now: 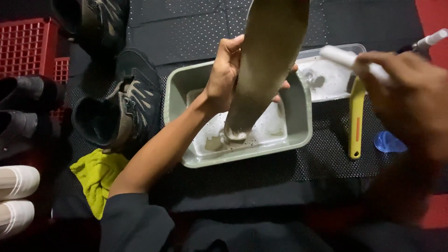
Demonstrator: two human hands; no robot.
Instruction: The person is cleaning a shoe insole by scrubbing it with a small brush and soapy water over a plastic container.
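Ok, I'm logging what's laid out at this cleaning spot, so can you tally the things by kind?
Shoes: 6 (two dark boots; two black shoes; two white shoes)
Insoles: 1, in the left hand
Tubs: 2 (green, clear)
White-handled tools: 1, in the right hand
Yellow-handled tools: 1
Yellow cloths: 1
Red crates: 1
Total: 13

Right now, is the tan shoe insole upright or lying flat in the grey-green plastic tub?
Upright: the tan shoe insole stands on end in the grey-green plastic tub, gripped by the left hand.

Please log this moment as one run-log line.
left hand: holds insole upright in grey basin | right hand: holds white brush
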